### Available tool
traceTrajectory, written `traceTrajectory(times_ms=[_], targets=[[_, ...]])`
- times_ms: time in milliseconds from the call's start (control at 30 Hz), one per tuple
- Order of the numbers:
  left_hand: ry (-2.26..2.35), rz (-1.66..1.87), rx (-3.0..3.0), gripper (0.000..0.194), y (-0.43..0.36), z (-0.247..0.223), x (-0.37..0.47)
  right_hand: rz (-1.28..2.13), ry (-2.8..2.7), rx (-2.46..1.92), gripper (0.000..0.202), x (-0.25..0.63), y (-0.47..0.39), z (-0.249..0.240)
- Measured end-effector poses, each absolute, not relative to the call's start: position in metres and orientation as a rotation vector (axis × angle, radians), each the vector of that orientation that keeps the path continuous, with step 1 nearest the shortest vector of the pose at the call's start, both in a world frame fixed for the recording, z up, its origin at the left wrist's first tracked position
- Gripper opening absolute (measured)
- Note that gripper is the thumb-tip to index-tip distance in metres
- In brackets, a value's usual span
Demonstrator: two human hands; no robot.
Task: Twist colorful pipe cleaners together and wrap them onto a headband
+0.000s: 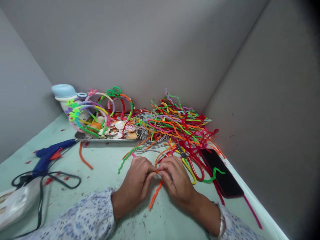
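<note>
One orange pipe cleaner is pinched at the fingertips of the left hand and the right hand, both closed on it over the green table. One glue gun (blue, its cord looped), one tray of shells, one phone and one pair of scissors are also seen.
</note>
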State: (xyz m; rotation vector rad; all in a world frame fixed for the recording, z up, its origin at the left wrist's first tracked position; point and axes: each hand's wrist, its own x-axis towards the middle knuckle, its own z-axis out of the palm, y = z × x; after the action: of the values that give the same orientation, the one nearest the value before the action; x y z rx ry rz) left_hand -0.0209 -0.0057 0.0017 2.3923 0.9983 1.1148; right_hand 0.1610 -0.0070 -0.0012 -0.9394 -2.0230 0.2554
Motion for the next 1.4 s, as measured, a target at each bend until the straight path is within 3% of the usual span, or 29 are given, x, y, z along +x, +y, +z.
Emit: traceTrajectory(times_ms=[1400], targets=[[0.98,1.125,2.413,0.011,-0.0079,0.0058,-0.0198,0.578,-1.966,-0.976,0.018,0.1607,-0.0092,0.0013]])
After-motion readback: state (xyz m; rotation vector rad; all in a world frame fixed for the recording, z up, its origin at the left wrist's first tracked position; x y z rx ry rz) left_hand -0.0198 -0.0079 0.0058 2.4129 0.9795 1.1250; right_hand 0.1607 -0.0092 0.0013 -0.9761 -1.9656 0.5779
